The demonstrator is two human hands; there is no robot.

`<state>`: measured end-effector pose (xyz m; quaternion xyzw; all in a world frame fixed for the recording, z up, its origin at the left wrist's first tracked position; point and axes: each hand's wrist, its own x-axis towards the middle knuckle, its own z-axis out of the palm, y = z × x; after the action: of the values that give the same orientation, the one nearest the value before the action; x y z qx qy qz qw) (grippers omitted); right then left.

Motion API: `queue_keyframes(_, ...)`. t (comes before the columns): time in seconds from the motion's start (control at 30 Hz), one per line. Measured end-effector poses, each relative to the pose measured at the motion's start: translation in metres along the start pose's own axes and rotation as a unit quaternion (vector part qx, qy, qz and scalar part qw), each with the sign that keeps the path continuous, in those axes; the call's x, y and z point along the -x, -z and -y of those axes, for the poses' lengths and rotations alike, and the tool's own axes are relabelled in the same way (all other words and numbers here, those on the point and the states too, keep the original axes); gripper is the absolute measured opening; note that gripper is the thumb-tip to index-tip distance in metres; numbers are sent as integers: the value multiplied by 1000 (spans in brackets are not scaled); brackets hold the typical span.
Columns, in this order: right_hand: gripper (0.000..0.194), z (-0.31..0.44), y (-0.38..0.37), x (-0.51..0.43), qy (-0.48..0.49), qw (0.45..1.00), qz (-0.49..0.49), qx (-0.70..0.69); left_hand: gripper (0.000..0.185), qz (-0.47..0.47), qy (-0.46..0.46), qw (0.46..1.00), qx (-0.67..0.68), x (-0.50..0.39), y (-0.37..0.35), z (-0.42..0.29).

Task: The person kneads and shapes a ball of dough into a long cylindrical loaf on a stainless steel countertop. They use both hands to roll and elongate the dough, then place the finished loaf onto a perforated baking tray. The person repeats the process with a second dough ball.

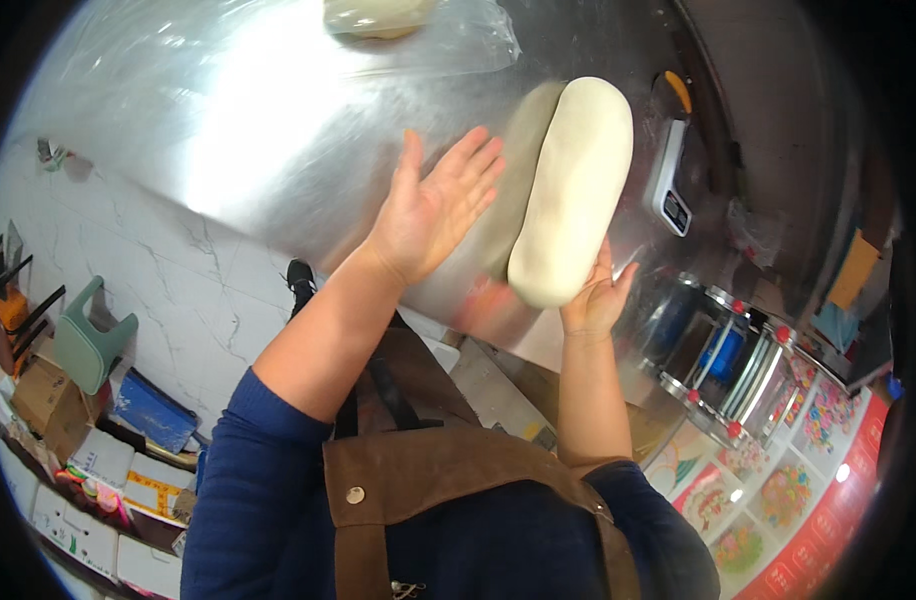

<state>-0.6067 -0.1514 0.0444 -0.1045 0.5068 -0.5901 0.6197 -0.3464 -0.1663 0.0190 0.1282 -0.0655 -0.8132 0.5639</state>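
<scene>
A long, smooth log of pale dough [574, 191] is at the right of the metal worktop [278, 202], with a dull reflection along its left side. My left hand [439, 199], palm up with fingers spread, is left of the dough and apart from it, holding nothing. At the dough's lower right end is my right hand [599, 292], also palm up, its thumb out. The dough partly hides its fingers, so whether they bear its weight cannot be told. Another piece of dough [379, 16] lies under clear plastic film [458, 37] at the top edge.
A white digital scale [672, 176] and a yellow-handled tool [678, 91] lie right of the dough. Clear containers with red knobs [728, 360] stand at the lower right. Beyond the worktop's left edge are a green stool [94, 337], a blue dustpan [154, 411] and cardboard boxes [53, 401].
</scene>
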Motion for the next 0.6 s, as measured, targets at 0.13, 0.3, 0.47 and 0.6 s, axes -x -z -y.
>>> queue_keyframes(0.13, 52, -9, 38, 31, -27, 1000, -6, 8, 92, 7, 33, 999, 22, 52, 12, -16)
queue_keyframes(0.3, 28, -24, 45, 55, 4, 986, -101, 130, 91, 2, 40, 999, 2, 82, 19, -23)
queue_keyframes(0.47, 23, -27, 35, 58, -15, 961, -156, 228, 84, -20, 39, 999, -33, 93, 18, -24)
queue_keyframes(0.6, 25, -25, 33, 56, -24, 954, -159, 254, 77, -42, 27, 997, -57, 94, 17, -14)
